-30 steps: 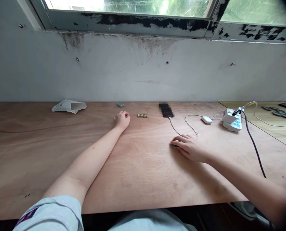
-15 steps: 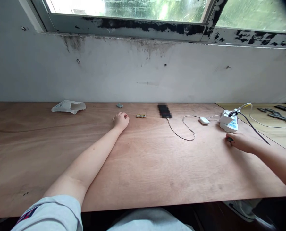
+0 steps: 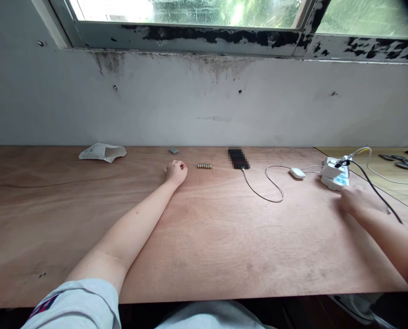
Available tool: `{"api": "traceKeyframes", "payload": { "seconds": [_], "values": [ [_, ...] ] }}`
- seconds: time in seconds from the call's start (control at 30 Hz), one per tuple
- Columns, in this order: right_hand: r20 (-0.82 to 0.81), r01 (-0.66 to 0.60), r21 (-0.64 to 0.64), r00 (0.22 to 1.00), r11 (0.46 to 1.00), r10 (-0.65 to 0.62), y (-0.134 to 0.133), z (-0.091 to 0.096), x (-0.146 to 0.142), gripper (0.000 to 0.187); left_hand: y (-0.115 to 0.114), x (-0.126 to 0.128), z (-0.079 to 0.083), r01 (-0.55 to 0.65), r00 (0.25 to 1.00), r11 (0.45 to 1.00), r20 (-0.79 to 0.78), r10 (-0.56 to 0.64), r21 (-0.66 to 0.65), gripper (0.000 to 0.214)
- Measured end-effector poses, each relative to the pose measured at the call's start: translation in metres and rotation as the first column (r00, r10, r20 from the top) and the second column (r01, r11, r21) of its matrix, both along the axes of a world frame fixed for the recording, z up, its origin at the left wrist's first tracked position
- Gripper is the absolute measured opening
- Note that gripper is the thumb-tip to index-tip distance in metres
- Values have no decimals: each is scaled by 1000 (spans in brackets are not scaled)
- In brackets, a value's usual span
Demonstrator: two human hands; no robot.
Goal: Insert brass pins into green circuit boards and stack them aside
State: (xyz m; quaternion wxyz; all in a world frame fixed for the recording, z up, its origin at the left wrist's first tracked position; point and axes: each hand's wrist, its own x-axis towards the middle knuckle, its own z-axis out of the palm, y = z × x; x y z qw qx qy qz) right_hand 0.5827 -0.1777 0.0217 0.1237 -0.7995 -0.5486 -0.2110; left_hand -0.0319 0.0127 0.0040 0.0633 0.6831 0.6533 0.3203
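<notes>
My left hand [image 3: 176,173] rests on the wooden table with its fingers curled closed. Whatever may be inside it is hidden. To its right lies a row of several small gold and dark cylinders [image 3: 204,166] that look like batteries. Behind the hand is a small flat grey piece [image 3: 173,150]. My right hand [image 3: 357,198] is at the right, smeared by motion, just in front of a white power strip [image 3: 335,176] with plugs in it. Its fingers cannot be made out, nor whether they hold anything.
A dark, pixelated device [image 3: 238,160] is joined to a pale cable [image 3: 264,197]. A rounded white case [image 3: 297,173] lies by the cable. A black cord [image 3: 375,186] hangs over near my right arm. At the far left lies an open white bag [image 3: 103,152]; dark flat objects [image 3: 403,161] lie far right.
My right hand has moved right, nearer the black cord; the small dark thing seen at its fingers earlier does not show now. My left hand stays put. The view has shifted slightly.
</notes>
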Motion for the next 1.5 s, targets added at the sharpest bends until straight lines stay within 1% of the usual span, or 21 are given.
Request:
{"api": "traceKeyframes", "payload": {
  "seconds": [0.03, 0.07, 0.1, 0.13, 0.2, 0.27, 0.33, 0.37, 0.47, 0.57, 0.63, 0.67, 0.73, 0.83, 0.9, 1.07, 1.23, 1.3, 1.37, 1.43, 1.5],
  "values": [
    [16, 40, -125, 999, 991, -38, 9, -3, -12, 24, 0, 0, 0, 1, 1000, 1000, 0, -1, 0, 14],
    [42, 38, -201, 999, 979, -30, 17, -4, -29, 19, 0, 0, 0, 2, 1000, 1000, -1, -2, 1, 14],
    [48, -33, -222, 998, 974, 45, 26, -5, -51, 21, 0, 1, 0, 2, 1000, 1000, -2, -2, 0, 14],
    [27, -141, -219, 988, 966, 150, 35, -4, -78, 26, 0, 1, 0, 3, 1000, 1000, -3, -3, -1, 14],
    [-4, -365, -196, 928, 910, 372, 50, -2, -139, 28, -1, 1, 1, 6, 1000, 1000, -7, -6, -3, 14],
    [-51, -475, -143, 880, 868, 473, 64, 0, -200, 28, -2, 1, 1, 10, 1000, 1000, -13, -10, -4, 14],
    [-131, -580, -131, 814, 804, 566, 79, 0, -253, 26, -3, 1, 2, 14, 1000, 1000, -17, -14, -7, 15],
    [-175, -612, -125, 788, 781, 590, 87, -1, -276, 26, -3, 1, 2, 14, 1000, 1000, -19, -14, -11, 15],
    [-282, -648, -100, 746, 755, 603, 116, -9, -328, 27, -3, -1, 1, 18, 1000, 1000, -22, -19, -21, 16],
    [-366, -615, -45, 743, 787, 560, 147, -18, -359, 33, -3, -1, 0, 43, 998, 999, -47, -44, -33, 16],
    [-390, -588, 21, 740, 809, 548, 164, -23, -370, 36, -3, 0, -2, 81, 992, 995, -95, -86, -52, 18],
    [-387, -590, 49, 732, 806, 560, 170, -25, -373, 38, -4, 1, -3, 107, 985, 992, -129, -114, -61, 20],
    [-369, -633, 77, 699, 770, 612, 178, -28, -376, 40, -5, 4, -5, 168, 962, 983, -206, -180, -74, 27],
    [-345, -708, 71, 643, 702, 683, 184, -30, -374, 43, -6, 8, -6, 265, 911, 959, -302, -282, -96, 39],
    [-340, -728, 61, 628, 683, 700, 185, -31, -372, 42, -7, 9, -6, 300, 886, 947, -334, -320, -112, 43],
    [-337, -728, 50, 632, 683, 698, 189, -33, -369, 37, -10, 10, -4, 303, 888, 947, -327, -322, -108, 39],
    [-367, -735, 32, 621, 677, 692, 188, -32, -368, 36, -11, 6, -2, 309, 923, 951, -234, -304, -16, 32],
    [-382, -736, 23, 620, 677, 686, 187, -30, -368, 36, -10, -2, 1, 295, 934, 955, -214, -285, 16, 31],
    [-393, -734, 22, 618, 679, 681, 186, -29, -368, 35, -9, -17, 5, 271, 938, 962, -233, -255, 39, 33],
    [-399, -728, 24, 622, 686, 674, 186, -29, -368, 34, -8, -41, 9, 214, 943, 975, -272, -191, 59, 34],
    [-399, -722, 24, 627, 692, 669, 186, -28, -369, 32, -9, -73, 12, 110, 947, 991, -311, -83, 71, 36]
  ]
}}
